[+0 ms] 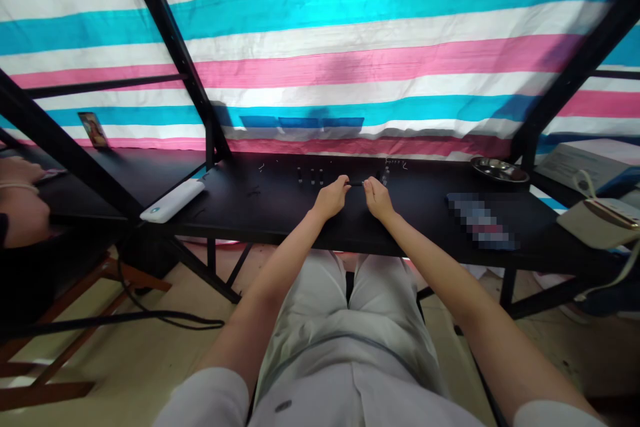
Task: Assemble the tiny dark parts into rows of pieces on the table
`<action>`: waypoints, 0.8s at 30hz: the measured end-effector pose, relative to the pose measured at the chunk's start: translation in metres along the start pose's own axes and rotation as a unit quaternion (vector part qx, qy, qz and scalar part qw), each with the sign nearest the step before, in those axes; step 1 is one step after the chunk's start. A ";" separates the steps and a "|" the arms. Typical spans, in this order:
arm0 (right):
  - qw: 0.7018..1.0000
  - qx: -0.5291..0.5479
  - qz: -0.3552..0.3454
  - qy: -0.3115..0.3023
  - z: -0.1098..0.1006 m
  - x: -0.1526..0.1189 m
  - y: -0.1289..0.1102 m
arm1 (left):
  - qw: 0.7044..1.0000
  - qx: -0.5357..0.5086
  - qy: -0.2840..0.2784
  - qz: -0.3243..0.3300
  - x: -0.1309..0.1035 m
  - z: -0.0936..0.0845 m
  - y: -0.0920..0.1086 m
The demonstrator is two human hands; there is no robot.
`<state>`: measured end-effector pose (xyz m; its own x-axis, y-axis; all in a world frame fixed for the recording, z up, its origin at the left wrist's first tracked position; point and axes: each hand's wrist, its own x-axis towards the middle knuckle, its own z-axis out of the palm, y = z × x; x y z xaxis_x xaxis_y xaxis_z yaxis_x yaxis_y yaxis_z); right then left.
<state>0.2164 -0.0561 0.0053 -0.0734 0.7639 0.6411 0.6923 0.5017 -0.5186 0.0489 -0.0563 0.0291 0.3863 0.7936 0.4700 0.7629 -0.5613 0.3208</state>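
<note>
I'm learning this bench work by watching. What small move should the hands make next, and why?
Perhaps a gentle twist of the slim dark piece: the left hand and right hand seem to pinch opposite ends, leaving its middle bare between them. Whether it has separable parts is too small to tell, so light force seems wise.

Across the top, you are facing a sheet point(380, 53) striped in pink, white and turquoise. At bottom centre you are wearing pale grey clothes point(320, 320). In the middle you are holding a black piece point(355, 183) over a black tabletop point(260, 210); a white case point(173, 201) is lying centre left, a beige bag point(593, 225) far right.
</note>
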 end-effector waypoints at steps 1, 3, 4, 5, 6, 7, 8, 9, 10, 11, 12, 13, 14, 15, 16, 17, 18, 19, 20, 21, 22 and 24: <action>1.000 0.003 -0.001 0.002 0.000 -0.001 -0.001 | 1.000 0.001 -0.001 0.004 -0.001 -0.001 0.000; 1.000 0.009 -0.004 0.001 0.000 -0.002 -0.002 | 1.000 0.002 -0.001 0.010 -0.002 -0.002 0.000; 1.000 0.010 -0.005 -0.001 -0.001 -0.003 -0.003 | 1.000 0.002 -0.002 0.012 -0.002 -0.002 0.000; 1.000 0.011 -0.005 -0.004 -0.001 -0.003 -0.003 | 1.000 0.002 -0.003 0.013 -0.002 -0.003 0.000; 1.000 0.012 -0.005 -0.005 -0.001 -0.004 -0.004 | 1.000 0.000 -0.005 0.013 -0.003 -0.003 0.000; 1.000 0.013 -0.005 -0.006 -0.001 -0.004 -0.004 | 1.000 -0.003 -0.005 0.014 -0.003 -0.003 0.000; 1.000 0.017 -0.008 -0.005 -0.002 -0.005 -0.005 | 1.000 -0.007 -0.004 0.015 -0.003 -0.004 0.000; 1.000 0.023 -0.012 -0.004 -0.002 -0.005 -0.005 | 1.000 -0.012 -0.002 0.016 -0.004 -0.004 0.000; 0.999 0.030 -0.017 -0.003 -0.003 -0.006 -0.006 | 1.000 -0.016 0.002 0.017 -0.004 -0.004 0.000; 0.999 0.039 -0.022 -0.002 -0.003 -0.006 -0.006 | 1.000 -0.020 0.007 0.019 -0.004 -0.004 0.000; 0.999 0.048 -0.026 -0.002 -0.004 -0.007 -0.006 | 0.999 -0.024 0.012 0.021 -0.004 -0.003 0.000; 0.998 0.054 -0.029 -0.003 -0.004 -0.007 -0.007 | 0.999 -0.028 0.016 0.023 -0.004 -0.003 0.000; 0.998 0.058 -0.028 -0.005 -0.005 -0.007 -0.008 | 0.999 -0.031 0.019 0.025 -0.004 -0.003 0.000; 0.998 0.059 -0.025 -0.008 -0.006 -0.008 -0.008 | 0.999 -0.034 0.022 0.026 -0.004 -0.003 -0.001; 0.998 0.058 -0.020 -0.011 -0.006 -0.008 -0.009 | 0.999 -0.035 0.023 0.027 -0.004 -0.003 -0.001; 0.998 0.056 -0.015 -0.013 -0.007 -0.008 -0.010 | 0.999 -0.036 0.024 0.026 -0.004 -0.002 -0.001; 0.998 0.055 -0.012 -0.016 -0.007 -0.008 -0.010 | 0.999 -0.036 0.023 0.024 -0.004 -0.002 -0.001; 0.998 0.056 -0.011 -0.017 -0.008 -0.008 -0.011 | 0.999 -0.036 0.022 0.020 -0.004 -0.002 -0.001; 0.998 0.058 -0.012 -0.017 -0.008 -0.008 -0.011 | 0.999 -0.035 0.022 0.017 -0.004 -0.002 -0.001; 0.998 0.060 -0.015 -0.016 -0.008 -0.008 -0.011 | 0.999 -0.034 0.023 0.016 -0.004 -0.002 -0.001; 0.998 0.062 -0.017 -0.015 -0.009 -0.008 -0.011 | 0.999 -0.035 0.025 0.016 -0.004 -0.002 -0.001; 0.998 0.058 -0.017 -0.013 -0.009 -0.008 -0.011 | 0.998 -0.039 0.031 0.022 -0.004 -0.001 -0.002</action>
<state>0.2163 -0.0714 0.0107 -0.1146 0.7556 0.6450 0.6022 0.5692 -0.5598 0.0455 -0.0588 0.0274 0.3840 0.7528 0.5346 0.7015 -0.6143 0.3612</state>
